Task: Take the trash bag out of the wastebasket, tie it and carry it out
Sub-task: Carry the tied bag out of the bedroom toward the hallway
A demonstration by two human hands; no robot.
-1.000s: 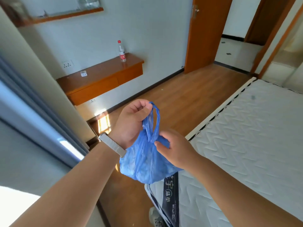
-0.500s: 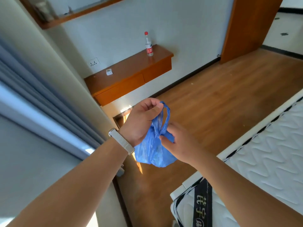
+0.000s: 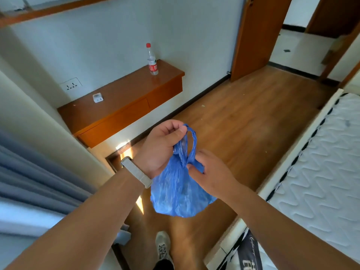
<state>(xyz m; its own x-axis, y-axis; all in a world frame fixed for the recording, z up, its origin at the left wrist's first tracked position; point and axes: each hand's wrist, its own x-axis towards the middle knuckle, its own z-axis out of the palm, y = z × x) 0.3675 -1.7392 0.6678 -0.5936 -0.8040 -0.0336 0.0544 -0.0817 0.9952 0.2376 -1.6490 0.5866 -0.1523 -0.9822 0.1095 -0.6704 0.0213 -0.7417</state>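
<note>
A small blue plastic trash bag (image 3: 178, 195) hangs in the air between my hands, above the wooden floor. My left hand (image 3: 161, 147), with a pale band on its wrist, pinches one handle loop of the bag at the top. My right hand (image 3: 211, 172) grips the bag's gathered neck just below and to the right. The neck is twisted together where the two handles meet. The bag bulges with contents that I cannot make out. No wastebasket is in view.
A bare white mattress (image 3: 319, 164) fills the right side. A wall-mounted wooden shelf (image 3: 120, 102) at the left carries a water bottle (image 3: 152, 60) and a small white device (image 3: 98, 97). Grey curtains (image 3: 29, 172) hang at lower left. An open doorway (image 3: 292, 43) lies ahead at upper right. My shoe (image 3: 163, 248) stands below.
The view has swung back to the right and down, so the doorway and more of the mattress show again. Both hands keep the same hold on the bag.
</note>
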